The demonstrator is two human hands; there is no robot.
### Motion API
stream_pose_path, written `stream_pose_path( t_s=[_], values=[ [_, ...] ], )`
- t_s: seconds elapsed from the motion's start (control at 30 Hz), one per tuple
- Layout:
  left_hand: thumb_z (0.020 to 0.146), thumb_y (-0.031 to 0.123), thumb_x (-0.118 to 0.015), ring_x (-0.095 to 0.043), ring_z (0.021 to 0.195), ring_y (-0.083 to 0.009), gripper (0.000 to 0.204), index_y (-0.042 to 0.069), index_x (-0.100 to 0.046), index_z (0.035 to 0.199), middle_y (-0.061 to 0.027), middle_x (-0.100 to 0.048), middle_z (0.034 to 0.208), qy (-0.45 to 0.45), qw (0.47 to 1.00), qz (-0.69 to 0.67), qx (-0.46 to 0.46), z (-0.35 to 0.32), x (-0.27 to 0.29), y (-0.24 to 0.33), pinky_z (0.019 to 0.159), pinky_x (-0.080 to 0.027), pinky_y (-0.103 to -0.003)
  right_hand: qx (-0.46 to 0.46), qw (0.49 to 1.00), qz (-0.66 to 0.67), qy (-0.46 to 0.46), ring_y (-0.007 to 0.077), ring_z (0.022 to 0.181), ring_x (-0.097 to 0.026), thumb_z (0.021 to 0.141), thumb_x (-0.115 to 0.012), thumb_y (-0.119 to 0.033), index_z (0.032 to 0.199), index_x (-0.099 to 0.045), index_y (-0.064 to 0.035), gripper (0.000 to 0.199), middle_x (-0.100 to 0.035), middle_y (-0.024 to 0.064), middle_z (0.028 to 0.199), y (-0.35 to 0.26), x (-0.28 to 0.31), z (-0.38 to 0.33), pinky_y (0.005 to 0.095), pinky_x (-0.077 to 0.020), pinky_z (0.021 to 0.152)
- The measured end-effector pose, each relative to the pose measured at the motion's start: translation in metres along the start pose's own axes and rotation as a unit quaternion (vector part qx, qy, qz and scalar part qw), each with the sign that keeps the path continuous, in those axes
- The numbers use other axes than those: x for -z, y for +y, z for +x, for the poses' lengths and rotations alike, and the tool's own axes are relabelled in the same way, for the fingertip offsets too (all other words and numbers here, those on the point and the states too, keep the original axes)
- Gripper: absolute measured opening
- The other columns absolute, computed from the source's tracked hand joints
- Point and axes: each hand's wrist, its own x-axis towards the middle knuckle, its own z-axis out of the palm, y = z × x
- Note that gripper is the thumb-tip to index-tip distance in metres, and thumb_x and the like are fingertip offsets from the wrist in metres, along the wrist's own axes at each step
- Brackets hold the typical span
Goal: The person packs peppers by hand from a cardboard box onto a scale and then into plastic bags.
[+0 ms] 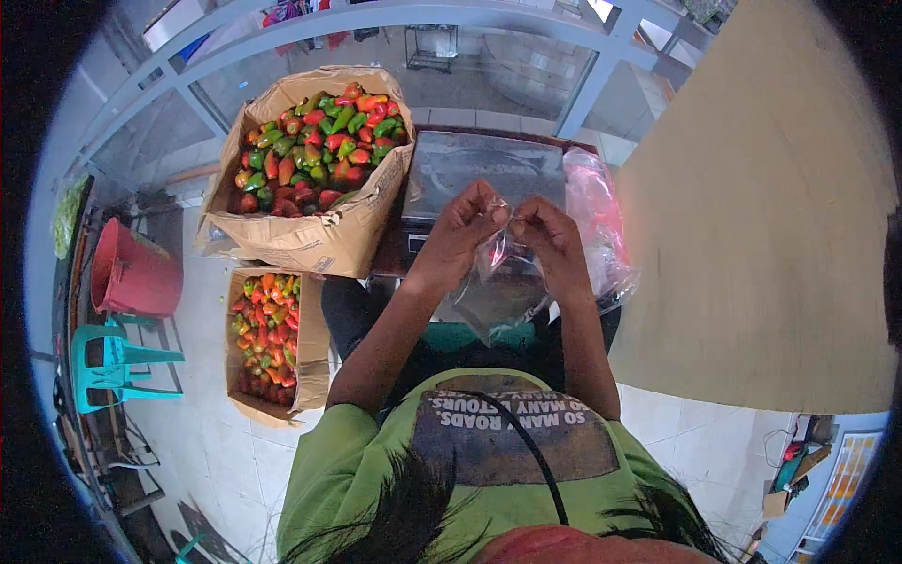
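Note:
Between my two hands hangs a clear plastic bag (498,291), its upper edge pinched by the fingers of each hand. My left hand (465,226) grips one side of that edge, and my right hand (550,240) the other, close together. Behind them lies the flat metal plate of a weighing scale (489,174) on a dark table. To the right of the scale is a stack of clear and pink plastic bags (597,211). A large cardboard box (329,246) full of red and green peppers (324,141) stands left of the scale.
A smaller cardboard box (315,352) of peppers (268,329) sits on the tiled floor at the left. Beyond it are a red bucket (141,273) and a turquoise plastic chair (117,362). A tall plywood panel (752,244) closes off the right; a glazed railing (395,33) runs behind.

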Motion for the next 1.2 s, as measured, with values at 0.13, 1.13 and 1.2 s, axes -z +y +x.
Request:
stream_pose_path(
  t_s=[0.13,1.13,1.2],
  values=[
    [0.081,0.016,-0.057,-0.047,0.078,-0.0049,0.014,0.009,-0.048,0.090,0.0031,-0.050,0.081,-0.029,0.998,-0.047,-0.006,-0.003,-0.008,0.007,0.068,-0.038,-0.019,0.008,0.994,0.106,0.006,0.0062,0.068,-0.043,0.078,-0.055,-0.010,0.077,-0.049,-0.0048,0.008,-0.045,-0.0031,0.071,0.000,-0.005,0.002,0.0203,-0.0359,0.062],
    [0.087,0.024,-0.048,-0.045,0.065,-0.0068,0.015,0.009,-0.048,0.087,0.0028,-0.050,0.078,0.085,0.986,-0.045,0.136,-0.011,0.010,0.001,0.057,-0.038,-0.020,-0.093,0.978,0.183,-0.035,0.0054,0.057,-0.040,0.081,-0.055,-0.017,0.073,-0.051,-0.0071,0.013,-0.045,-0.0040,0.062,0.015,0.019,0.013,0.0206,-0.0338,0.054],
    [0.087,0.025,-0.048,-0.046,0.066,-0.0066,0.016,0.009,-0.049,0.087,0.0025,-0.051,0.079,-0.045,0.978,0.111,0.171,-0.015,0.026,-0.004,0.059,-0.038,-0.021,-0.127,0.962,0.240,-0.032,0.0052,0.056,-0.039,0.081,-0.055,-0.017,0.075,-0.051,-0.0075,0.012,-0.044,-0.0045,0.061,0.017,0.013,0.014,0.0203,-0.0334,0.052]
  ],
)
